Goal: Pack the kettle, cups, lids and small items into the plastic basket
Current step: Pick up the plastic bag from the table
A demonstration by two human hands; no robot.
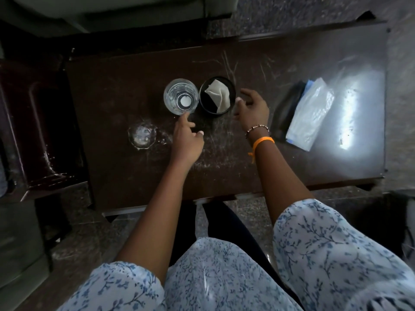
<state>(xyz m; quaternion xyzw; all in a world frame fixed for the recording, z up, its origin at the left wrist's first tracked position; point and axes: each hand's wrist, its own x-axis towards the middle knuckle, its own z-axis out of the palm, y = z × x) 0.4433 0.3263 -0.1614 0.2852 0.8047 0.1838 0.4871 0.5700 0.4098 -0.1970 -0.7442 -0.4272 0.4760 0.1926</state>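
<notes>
Black cup [217, 95] contents unclear behind paper [219, 95]; packets [310, 115] unreadable.

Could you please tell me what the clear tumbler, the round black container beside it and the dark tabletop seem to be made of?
The clear tumbler looks like glass: transparent, with bright glints on its rim. The round black container seems matte plastic or ceramic; its dull, even wall leaves that open. The dark tabletop appears to be glossy brown laminate or varnished wood, reflecting light and showing pale scratches.

Clear glass cup [181, 96] — upright, just beside black cup [217, 96]
</notes>
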